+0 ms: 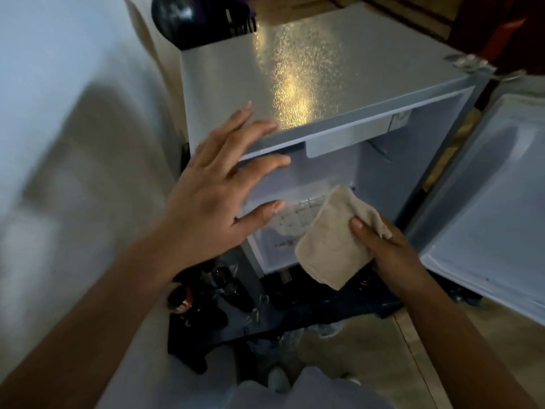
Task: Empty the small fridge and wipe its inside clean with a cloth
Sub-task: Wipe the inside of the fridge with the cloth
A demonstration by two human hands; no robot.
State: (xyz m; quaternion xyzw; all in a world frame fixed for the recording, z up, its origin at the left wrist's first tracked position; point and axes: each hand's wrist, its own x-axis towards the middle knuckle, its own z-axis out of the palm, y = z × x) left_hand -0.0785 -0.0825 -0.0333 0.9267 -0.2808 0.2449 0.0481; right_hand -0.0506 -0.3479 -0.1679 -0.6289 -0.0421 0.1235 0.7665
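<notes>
A small grey fridge (309, 84) stands open in front of me, its door (486, 202) swung out to the right. The white inside looks bare, with a clear shelf (295, 214) low in it. My left hand (215, 190) hovers with spread, straight fingers at the fridge's front top left corner; whether it touches the edge I cannot tell. My right hand (389, 249) holds a folded beige cloth (333, 240) in front of the fridge's opening, thumb pressed on top of it.
Dark bottles and a can (206, 293) lie on a dark mat on the floor by the fridge's lower left. A white wall (59, 113) runs along the left. A dark round object (174, 13) sits behind the fridge top. My feet show below.
</notes>
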